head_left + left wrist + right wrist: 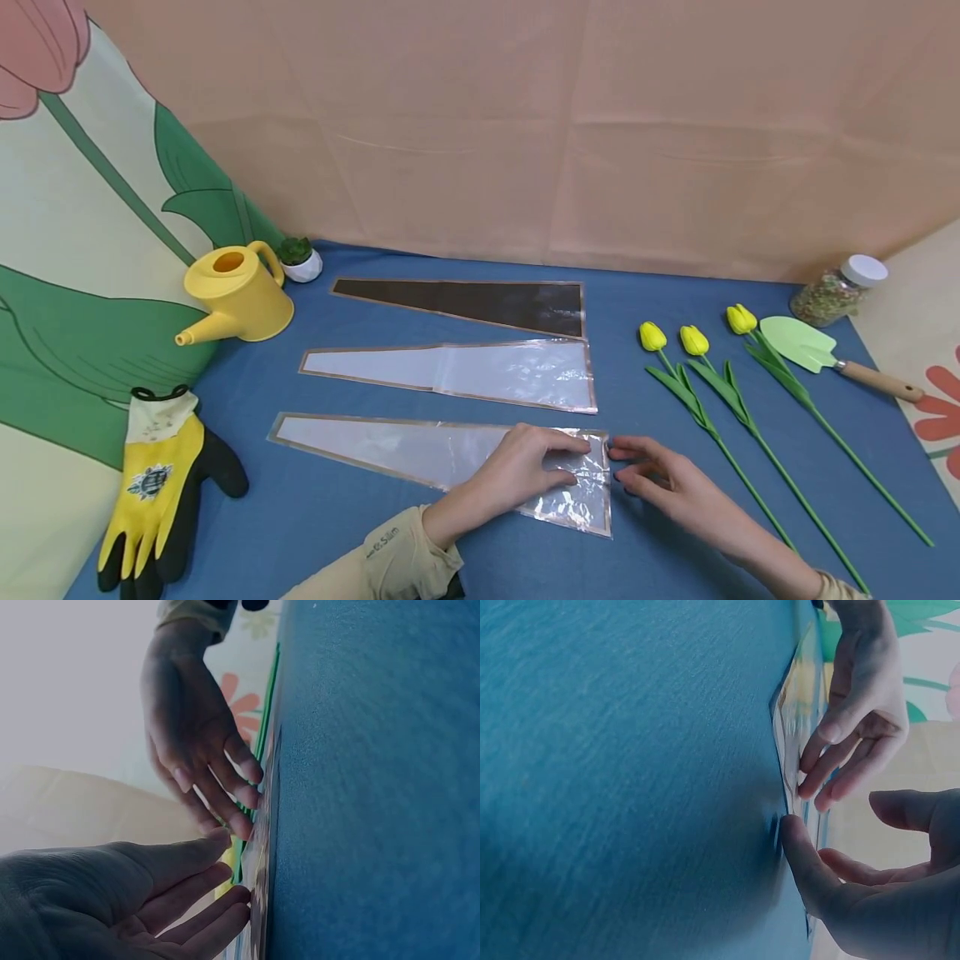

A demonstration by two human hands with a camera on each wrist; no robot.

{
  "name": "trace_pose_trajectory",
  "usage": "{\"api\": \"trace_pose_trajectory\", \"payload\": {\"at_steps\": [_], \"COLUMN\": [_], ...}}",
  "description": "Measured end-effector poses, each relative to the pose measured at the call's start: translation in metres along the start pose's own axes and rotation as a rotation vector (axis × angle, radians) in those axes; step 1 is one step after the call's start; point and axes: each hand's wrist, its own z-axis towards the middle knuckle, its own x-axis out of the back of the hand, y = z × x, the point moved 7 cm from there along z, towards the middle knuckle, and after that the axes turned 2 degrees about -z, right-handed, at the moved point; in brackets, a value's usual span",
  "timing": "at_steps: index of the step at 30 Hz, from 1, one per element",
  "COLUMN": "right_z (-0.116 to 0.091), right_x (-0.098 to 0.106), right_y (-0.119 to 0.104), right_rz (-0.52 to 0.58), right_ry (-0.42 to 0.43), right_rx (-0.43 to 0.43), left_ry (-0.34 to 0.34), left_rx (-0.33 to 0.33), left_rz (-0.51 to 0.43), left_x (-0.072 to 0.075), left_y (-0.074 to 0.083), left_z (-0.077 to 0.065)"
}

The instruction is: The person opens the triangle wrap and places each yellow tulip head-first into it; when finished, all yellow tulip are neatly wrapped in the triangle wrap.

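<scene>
A tapered clear plastic flower sleeve (375, 435), white with a tan border, lies flat nearest the person. My left hand (517, 468) rests on its wide right part, thumb and fingers spread apart and pinching nothing. Beside the sleeve's right edge is my right hand (675, 487), its fingertips at or very near that edge. In the right wrist view, a fingertip of the right hand (885, 900) touches down by the sleeve's edge. The left wrist view shows the left hand (142, 892) with its fingertips against the plastic.
Farther back lie a second white sleeve (375, 365) and a black one (480, 298). At right are several yellow tulips (694, 340), a green trowel (798, 342) and a lidded jar (828, 296). A yellow watering can (243, 292), potted succulent (302, 265) and work glove (153, 483) occupy the left.
</scene>
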Motion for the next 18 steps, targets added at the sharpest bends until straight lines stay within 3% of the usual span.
{"api": "trace_pose_trajectory", "payload": {"at_steps": [9, 18], "right_z": [-0.0031, -0.0017], "right_x": [-0.0055, -0.0061], "right_y": [-0.003, -0.0014], "right_rz": [0.11, 0.233], "right_ry": [-0.042, 0.017], "right_rx": [0.065, -0.022], "left_ry": [0.015, 0.019], "left_rx": [-0.027, -0.014], "left_rz": [0.004, -0.007], "left_x": [-0.0008, 0.0003], "left_y": [0.0001, -0.0008], "left_z": [-0.0009, 0.0]}}
